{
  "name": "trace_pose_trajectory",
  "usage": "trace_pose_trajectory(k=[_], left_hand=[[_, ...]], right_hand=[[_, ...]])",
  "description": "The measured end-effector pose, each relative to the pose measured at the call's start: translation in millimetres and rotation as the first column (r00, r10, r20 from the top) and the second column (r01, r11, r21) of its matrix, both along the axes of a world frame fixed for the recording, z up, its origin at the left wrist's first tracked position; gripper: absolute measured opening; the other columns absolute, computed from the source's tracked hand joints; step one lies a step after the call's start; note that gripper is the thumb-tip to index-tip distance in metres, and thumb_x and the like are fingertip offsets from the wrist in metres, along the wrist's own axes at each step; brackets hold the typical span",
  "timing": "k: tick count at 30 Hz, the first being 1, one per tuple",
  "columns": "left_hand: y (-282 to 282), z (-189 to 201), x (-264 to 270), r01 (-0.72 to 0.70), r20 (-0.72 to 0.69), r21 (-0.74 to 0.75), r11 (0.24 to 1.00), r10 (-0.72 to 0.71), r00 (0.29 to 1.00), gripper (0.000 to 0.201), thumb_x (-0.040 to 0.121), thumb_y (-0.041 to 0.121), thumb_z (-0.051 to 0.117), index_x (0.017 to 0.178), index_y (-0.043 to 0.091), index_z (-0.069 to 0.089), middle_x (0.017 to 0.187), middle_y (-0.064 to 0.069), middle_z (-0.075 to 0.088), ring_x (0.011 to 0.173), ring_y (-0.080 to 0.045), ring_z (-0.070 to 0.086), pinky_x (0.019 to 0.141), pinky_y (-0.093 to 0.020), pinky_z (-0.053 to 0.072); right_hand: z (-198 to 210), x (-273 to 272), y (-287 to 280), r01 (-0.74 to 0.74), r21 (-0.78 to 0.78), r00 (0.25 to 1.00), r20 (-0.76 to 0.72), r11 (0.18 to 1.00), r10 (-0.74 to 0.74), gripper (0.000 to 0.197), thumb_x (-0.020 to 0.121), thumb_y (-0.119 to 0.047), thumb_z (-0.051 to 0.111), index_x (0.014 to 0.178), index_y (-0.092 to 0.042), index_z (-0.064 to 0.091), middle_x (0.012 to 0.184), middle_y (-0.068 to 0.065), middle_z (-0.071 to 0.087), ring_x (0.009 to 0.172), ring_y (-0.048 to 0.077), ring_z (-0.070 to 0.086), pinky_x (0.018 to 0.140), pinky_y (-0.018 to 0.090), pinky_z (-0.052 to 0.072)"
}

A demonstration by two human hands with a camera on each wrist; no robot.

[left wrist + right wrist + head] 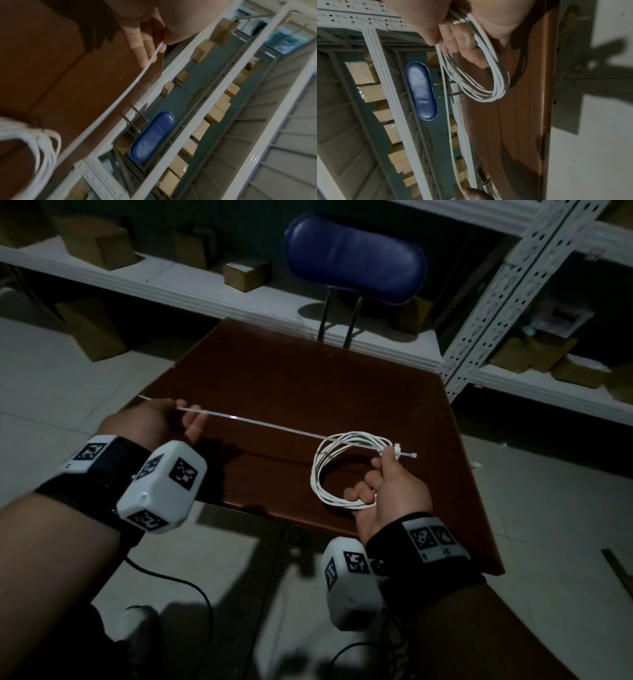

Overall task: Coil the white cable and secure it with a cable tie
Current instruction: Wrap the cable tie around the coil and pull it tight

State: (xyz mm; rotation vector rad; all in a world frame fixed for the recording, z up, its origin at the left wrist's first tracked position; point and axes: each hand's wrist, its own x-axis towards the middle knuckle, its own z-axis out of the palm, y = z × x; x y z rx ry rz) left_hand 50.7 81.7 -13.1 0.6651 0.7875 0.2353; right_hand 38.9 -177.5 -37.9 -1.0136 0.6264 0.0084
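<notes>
The white cable (329,470) is wound into a loose coil of several loops and held above the brown table (274,378). My right hand (387,484) grips the coil's right side, fingers curled through the loops (488,86), thumb by the cable tie's head (406,454). The thin white cable tie (267,424) runs taut from that head leftward to my left hand (171,419), which pinches its tail (152,58) between thumb and fingers. The tie passes around the coil at the right hand; how tightly it sits there is hidden by the fingers.
A blue-backed chair (356,258) stands behind the table. White metal shelving (496,313) with cardboard boxes (246,273) lines the back and right. Black leads from the wrist cameras (191,587) hang over the pale tiled floor (41,378).
</notes>
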Motion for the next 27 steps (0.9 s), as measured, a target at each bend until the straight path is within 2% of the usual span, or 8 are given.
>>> trace_pose_trajectory(k=[4,8,10,12,15,22,25,27], left_hand=[[10,-5,3,0.011,-0.076,0.011,1.0,-0.01,0.997,0.026,0.106,0.014,0.038,0.083,0.01,0.051,0.086,-0.002,0.057,0.078,-0.015,0.061,0.048,-0.029,0.055],[12,-1,5,-0.068,-0.058,-0.023,0.997,0.066,0.996,0.038,0.108,0.011,0.028,0.142,0.009,0.044,0.149,-0.006,0.048,0.136,-0.023,0.047,0.09,-0.034,0.051],[12,-3,4,-0.091,-0.04,-0.039,0.995,0.089,0.995,0.04,0.107,0.01,0.029,0.146,0.009,0.039,0.156,-0.005,0.04,0.141,-0.022,0.043,0.093,-0.035,0.05],[7,-2,0,-0.036,-0.011,-0.083,0.996,0.035,0.999,0.036,0.106,0.011,0.033,0.14,0.009,0.045,0.153,-0.005,0.044,0.138,-0.022,0.046,0.077,-0.029,0.058],[-7,-1,-2,-0.012,-0.003,-0.082,0.997,0.012,1.0,0.041,0.107,0.01,0.031,0.146,0.002,0.038,0.151,-0.01,0.045,0.139,-0.022,0.045,0.093,-0.03,0.051],[-20,2,-1,-0.003,-0.016,-0.07,0.998,0.002,1.0,0.037,0.107,0.01,0.031,0.141,0.002,0.042,0.147,-0.012,0.048,0.136,-0.027,0.046,0.099,-0.042,0.045],[-24,5,-5,0.045,-0.035,-0.041,0.998,-0.047,0.998,0.026,0.108,0.012,0.031,0.119,0.008,0.054,0.115,-0.006,0.061,0.103,-0.025,0.062,0.069,-0.044,0.056],[-25,3,-7,0.088,-0.063,-0.012,0.996,-0.089,0.994,0.03,0.108,0.015,0.031,0.129,0.012,0.052,0.117,-0.004,0.06,0.106,-0.026,0.061,0.062,-0.042,0.053]], right_hand=[[2,4,-3,0.069,-0.039,0.998,0.012,0.997,-0.069,0.034,0.101,-0.037,0.057,0.086,-0.007,0.057,0.055,-0.002,0.036,0.042,0.011,0.027,0.045,0.027,0.035],[2,7,-8,0.114,-0.048,0.993,0.03,0.992,-0.113,0.035,0.102,-0.038,0.054,0.083,-0.008,0.056,0.057,-0.002,0.039,0.042,0.012,0.027,0.045,0.026,0.035],[2,8,-10,0.121,-0.056,0.992,0.042,0.991,-0.118,0.035,0.102,-0.038,0.054,0.084,-0.007,0.056,0.055,-0.002,0.042,0.041,0.011,0.028,0.045,0.026,0.036],[1,7,-8,0.103,-0.072,0.993,0.057,0.992,-0.099,0.035,0.102,-0.038,0.055,0.086,-0.007,0.057,0.054,-0.003,0.04,0.041,0.012,0.029,0.046,0.027,0.036],[0,5,-3,0.08,-0.125,0.994,0.08,0.989,-0.071,0.035,0.101,-0.038,0.056,0.086,-0.006,0.058,0.053,-0.003,0.038,0.04,0.011,0.029,0.046,0.027,0.036],[-3,7,-2,0.109,-0.299,0.982,0.18,0.948,-0.056,0.034,0.102,-0.038,0.055,0.085,-0.008,0.06,0.05,-0.003,0.039,0.036,0.01,0.033,0.045,0.028,0.038],[-5,7,-5,0.129,-0.32,0.977,0.201,0.939,-0.066,0.035,0.102,-0.039,0.054,0.086,-0.009,0.06,0.05,-0.003,0.039,0.035,0.01,0.034,0.045,0.029,0.039],[-6,8,-6,0.148,-0.348,0.974,0.214,0.926,-0.075,0.035,0.102,-0.04,0.052,0.087,-0.009,0.06,0.051,-0.003,0.039,0.035,0.009,0.035,0.046,0.029,0.04]])
